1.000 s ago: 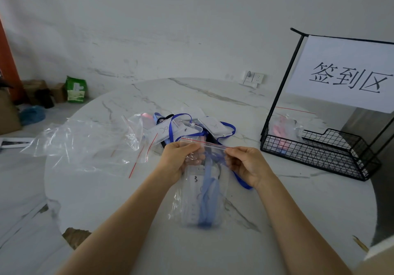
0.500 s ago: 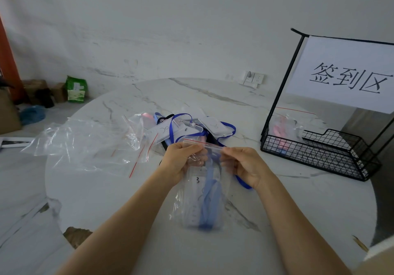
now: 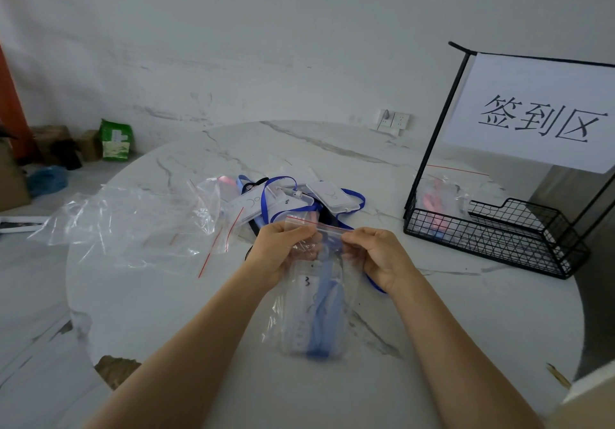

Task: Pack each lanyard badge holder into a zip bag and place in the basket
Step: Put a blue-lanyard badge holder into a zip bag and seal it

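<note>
The bag (image 3: pixel 312 322) hangs just above the table (image 3: pixel 166 302), in front of the person, between both hands. Inside it are a holder (image 3: pixel 299 312) with a hand-written mark and, beside it, a folded blue lanyard (image 3: pixel 327 315). The left hand (image 3: pixel 283 252) pinches the top strip of the bag at its left part, with the fingers curled. The right hand (image 3: pixel 379 255) pinches the same strip at its right part, thumb and fingers closed on it. The red line of the strip runs between the two hands. I cannot tell if the strip is sealed. Just behind the hands lies a pile (image 3: pixel 289 200) of more holders with blue lanyards. Left of it lie crumpled empty bags (image 3: pixel 133 225). At the right stands the black wire basket (image 3: pixel 492 239), which carries a paper sign (image 3: pixel 539 112). One packed bag (image 3: pixel 432 202) with something pink is in it.
</note>
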{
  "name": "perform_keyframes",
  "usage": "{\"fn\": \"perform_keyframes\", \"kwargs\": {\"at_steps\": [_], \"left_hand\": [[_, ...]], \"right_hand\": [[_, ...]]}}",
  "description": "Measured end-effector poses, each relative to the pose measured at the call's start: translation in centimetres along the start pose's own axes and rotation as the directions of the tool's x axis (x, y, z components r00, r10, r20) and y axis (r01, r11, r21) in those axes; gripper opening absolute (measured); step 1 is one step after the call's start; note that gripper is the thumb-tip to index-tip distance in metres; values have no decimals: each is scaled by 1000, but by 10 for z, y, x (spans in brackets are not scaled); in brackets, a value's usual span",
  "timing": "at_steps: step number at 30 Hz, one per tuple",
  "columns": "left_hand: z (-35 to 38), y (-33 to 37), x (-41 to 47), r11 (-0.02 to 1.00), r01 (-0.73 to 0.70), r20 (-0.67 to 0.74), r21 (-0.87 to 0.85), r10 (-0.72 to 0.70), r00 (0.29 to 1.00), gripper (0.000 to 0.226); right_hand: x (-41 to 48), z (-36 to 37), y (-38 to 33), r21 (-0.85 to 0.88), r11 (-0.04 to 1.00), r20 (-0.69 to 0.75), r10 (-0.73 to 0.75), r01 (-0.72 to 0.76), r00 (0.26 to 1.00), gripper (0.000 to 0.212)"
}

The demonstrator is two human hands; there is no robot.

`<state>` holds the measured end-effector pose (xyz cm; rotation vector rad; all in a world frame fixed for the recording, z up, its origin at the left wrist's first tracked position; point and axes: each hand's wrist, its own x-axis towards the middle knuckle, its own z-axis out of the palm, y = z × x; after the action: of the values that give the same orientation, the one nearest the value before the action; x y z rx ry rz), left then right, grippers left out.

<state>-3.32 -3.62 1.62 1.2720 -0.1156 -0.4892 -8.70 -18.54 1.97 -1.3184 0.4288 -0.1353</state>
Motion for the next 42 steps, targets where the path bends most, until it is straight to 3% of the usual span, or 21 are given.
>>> {"fn": "perform_keyframes", "kwargs": {"at_steps": [13, 23, 31, 35, 42], "left_hand": [[-14, 9, 3, 998, 55, -41, 16, -54, 998, 11], [-19, 13, 5, 978, 193, -43, -78, -197, 979, 6], [-17, 8, 5, 983, 184, 135, -19, -180, 974, 7], [-11, 3, 5, 985, 164, 98, 49, -168, 981, 23], [-8, 2, 6, 989, 122, 39, 83, -125, 991, 11]], "right_hand": [[1, -9, 0, -16, 999, 30, -36, 36, 999, 17], [-1, -6, 0, -55, 997, 74, -54, 58, 996, 23], [-5, -3, -1, -132, 987, 54, -87, 93, 995, 18], [-7, 2, 0, -196, 969, 33, -148, 152, 988, 18], [-11, 5, -3, -203, 972, 64, -107, 118, 992, 19]]}}
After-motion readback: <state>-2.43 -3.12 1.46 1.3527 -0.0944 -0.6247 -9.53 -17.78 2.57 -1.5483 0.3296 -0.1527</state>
